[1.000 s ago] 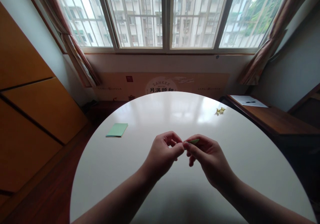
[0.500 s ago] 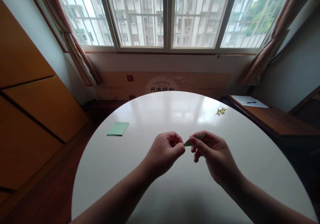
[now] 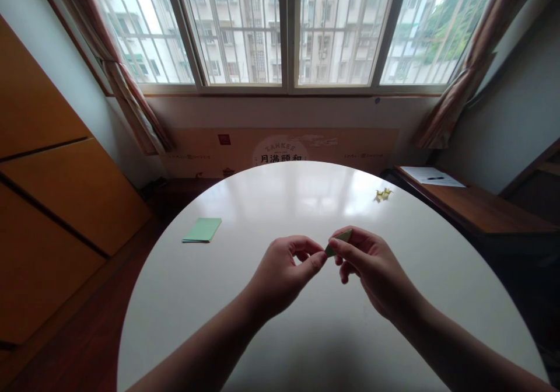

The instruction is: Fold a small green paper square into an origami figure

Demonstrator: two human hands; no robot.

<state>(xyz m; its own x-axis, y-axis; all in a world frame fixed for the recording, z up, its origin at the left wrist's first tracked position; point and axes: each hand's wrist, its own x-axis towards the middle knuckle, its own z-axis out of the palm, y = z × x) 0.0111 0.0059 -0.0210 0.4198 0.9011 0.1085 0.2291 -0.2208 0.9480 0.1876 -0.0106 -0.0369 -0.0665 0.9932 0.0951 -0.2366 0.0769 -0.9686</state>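
Note:
A small folded piece of green paper [image 3: 343, 236] is held between both hands above the white round table [image 3: 280, 345]. My left hand [image 3: 294, 266] pinches its left corner between thumb and forefinger. On the other side, my right hand [image 3: 365, 258] grips the paper with the thumb in front and fingers behind, covering part of it. The lower fingers of the right hand curl loosely below. To the left lies a stack of square green paper [image 3: 202, 230]. Small yellow folded paper figures [image 3: 383, 195] stand near the table's far right edge.
Beyond the table's right side, a brown wooden desk [image 3: 485, 208] bears a white sheet [image 3: 426, 175] with a black pen [image 3: 435, 178] on it. An orange cabinet [image 3: 44, 205] stands on the left. Curtains flank the barred window behind.
The folded green paper is tilted more steeply between my fingers, and less of it shows past the right thumb. Both hands keep their pinch. The whole view has shifted slightly.

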